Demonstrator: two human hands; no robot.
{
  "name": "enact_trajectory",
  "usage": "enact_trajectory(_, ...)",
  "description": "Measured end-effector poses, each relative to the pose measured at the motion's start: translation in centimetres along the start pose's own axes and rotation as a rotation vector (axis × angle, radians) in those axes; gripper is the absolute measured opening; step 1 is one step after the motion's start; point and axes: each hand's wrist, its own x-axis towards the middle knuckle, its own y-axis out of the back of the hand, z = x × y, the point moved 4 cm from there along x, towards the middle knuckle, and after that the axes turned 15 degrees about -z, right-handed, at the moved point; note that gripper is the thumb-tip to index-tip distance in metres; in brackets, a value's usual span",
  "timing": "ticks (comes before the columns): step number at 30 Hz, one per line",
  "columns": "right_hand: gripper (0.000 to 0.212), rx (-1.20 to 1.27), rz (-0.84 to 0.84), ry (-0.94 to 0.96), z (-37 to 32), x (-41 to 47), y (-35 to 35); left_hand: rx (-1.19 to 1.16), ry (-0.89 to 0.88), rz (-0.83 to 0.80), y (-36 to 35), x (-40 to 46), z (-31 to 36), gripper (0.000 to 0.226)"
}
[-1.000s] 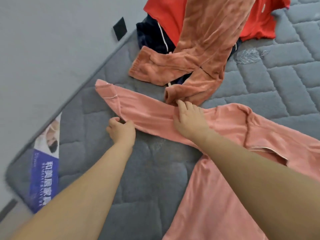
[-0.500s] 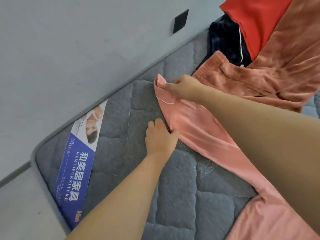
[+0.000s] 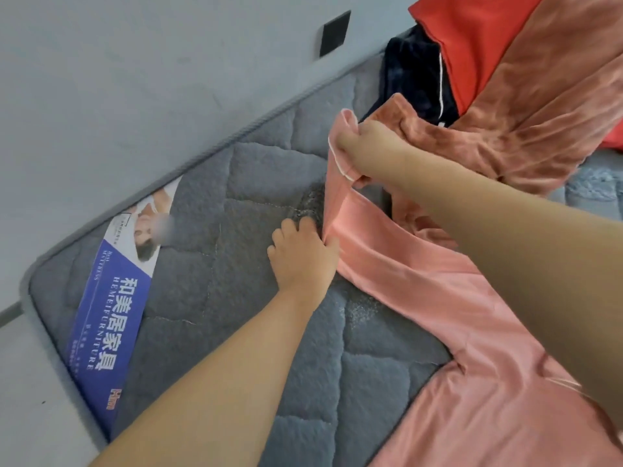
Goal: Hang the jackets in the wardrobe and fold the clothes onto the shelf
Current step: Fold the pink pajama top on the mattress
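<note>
- Filling most of the view: grey quilted mattress, piped edge running diagonally along a pale wall. Everything below is placed relative to this mattress.
- Bare quilting from the rounded near-left corner up to the garments: that is the free room. Between the hands and the piped edge only a narrow strip of it is left.
- Pink garment spread over the near-right part; body runs out of frame at the bottom and right. One long sleeve reaches toward the wall-side edge.
- Pile at the far-right end: brown velour garment on top, red garment behind it, dark navy garment with a white stripe underneath. Pile sits close to the wall-side edge.
- Blue and white label lies across the near-left corner, printed text and a picture on it.
- Black square wall plate on the wall, just above the piped edge.
- Right hand clenched around the sleeve cuff, cuff raised off the surface and just beside the brown velour garment.
- Left hand knuckles up at mid-sleeve, thumb and fingers pinching the sleeve's edge; fingertips are hidden under the hand.
</note>
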Motion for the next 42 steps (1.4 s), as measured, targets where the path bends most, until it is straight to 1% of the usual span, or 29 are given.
enact_trajectory(1,0.055,0.034,0.068,0.005,1.5,-1.7,1.9,0.010,-0.076,-0.003,-0.4,-0.7,1.1,0.031)
enact_trajectory(2,0.055,0.074,0.094,-0.002,3.3,-3.6,3.6,0.006,-0.165,-0.021,-0.9,-1.4,2.3,0.025)
enact_trajectory(4,0.048,0.170,0.104,0.014,6.9,-8.2,6.6,0.027,-0.336,-0.073,-2.5,-3.4,5.2,0.014)
enact_trajectory(5,0.043,0.227,0.119,0.020,9.0,-10.6,8.2,0.071,-0.404,-0.080,-3.3,-4.6,6.9,0.015)
enact_trajectory(8,0.020,0.391,0.175,-0.006,16.2,-17.9,12.9,0.275,-0.564,-0.044,-6.6,-8.3,12.5,0.024)
enact_trajectory(10,0.018,0.475,0.244,-0.046,21.6,-22.9,15.6,0.384,-0.661,-0.049,-9.5,-11.0,16.4,0.025)
enact_trajectory(12,0.021,0.555,0.349,-0.101,26.9,-28.2,17.7,0.475,-0.732,-0.081,-12.7,-13.6,20.0,0.023)
enact_trajectory(15,0.013,0.687,0.490,-0.184,35.2,-35.9,18.8,0.587,-0.874,-0.108,-18.1,-18.3,24.4,0.026)
enact_trajectory(16,0.011,0.727,0.526,-0.226,38.0,-38.3,18.6,0.603,-0.925,-0.102,-19.9,-19.9,25.6,0.024)
enact_trajectory(18,0.011,0.786,0.569,-0.341,43.7,-42.5,17.0,0.721,-0.987,-0.127,-23.6,-22.5,26.9,0.025)
enact_trajectory(20,0.014,0.799,0.567,-0.479,48.6,-45.3,14.6,0.891,-0.981,-0.208,-26.9,-23.8,27.0,0.029)
enact_trajectory(22,0.026,0.809,0.566,-0.594,52.2,-46.8,12.1,0.989,-0.922,-0.261,-28.9,-24.2,26.6,0.023)
enact_trajectory(23,0.030,0.833,0.579,-0.610,53.3,-47.0,11.2,0.996,-0.916,-0.246,-29.3,-24.4,26.4,0.022)
enact_trajectory(25,0.035,0.834,0.617,-0.607,54.1,-46.9,10.4,0.950,-0.930,-0.177,-29.6,-24.8,26.4,0.032)
enact_trajectory(27,0.043,0.687,0.698,-0.621,53.8,-46.7,10.5,0.790,-0.930,-0.124,-29.2,-25.1,26.9,0.047)
enact_trajectory(28,0.050,0.551,0.754,-0.630,53.2,-46.7,10.7,0.722,-0.914,-0.123,-29.2,-25.0,27.2,0.052)
enact_trajectory(30,0.071,0.211,0.829,-0.643,51.5,-46.6,10.6,0.718,-0.837,-0.197,-30.1,-24.1,27.6,0.058)
enact_trajectory(31,0.078,0.048,0.800,-0.657,50.7,-46.2,10.2,0.738,-0.775,-0.274,-30.9,-23.4,27.5,0.062)
enact_trajectory(32,0.079,-0.084,0.721,-0.672,50.6,-45.7,9.7,0.751,-0.692,-0.373,-31.7,-22.7,27.3,0.067)
enact_trajectory(33,0.078,-0.177,0.610,-0.693,50.9,-45.1,9.1,0.751,-0.605,-0.465,-32.4,-22.1,26.9,0.073)
enact_trajectory(34,0.076,-0.223,0.498,-0.720,51.8,-44.8,8.6,0.756,-0.544,-0.524,-33.1,-21.6,26.5,0.079)
enact_trajectory(35,0.075,-0.232,0.413,-0.744,52.9,-44.6,8.1,0.778,-0.515,-0.550,-33.7,-21.2,26.1,0.085)
enact_trajectory(36,0.075,-0.229,0.370,-0.752,53.8,-44.5,7.9,0.802,-0.501,-0.558,-34.1,-20.9,25.9,0.091)
enact_trajectory(38,0.077,-0.250,0.359,-0.738,55.0,-44.3,7.6,0.811,-0.487,-0.550,-34.6,-20.5,25.7,0.096)
enact_trajectory(42,0.081,-0.299,0.345,-0.669,55.8,-44.2,8.1,0.792,-0.489,-0.530,-34.8,-19.9,25.6,0.094)
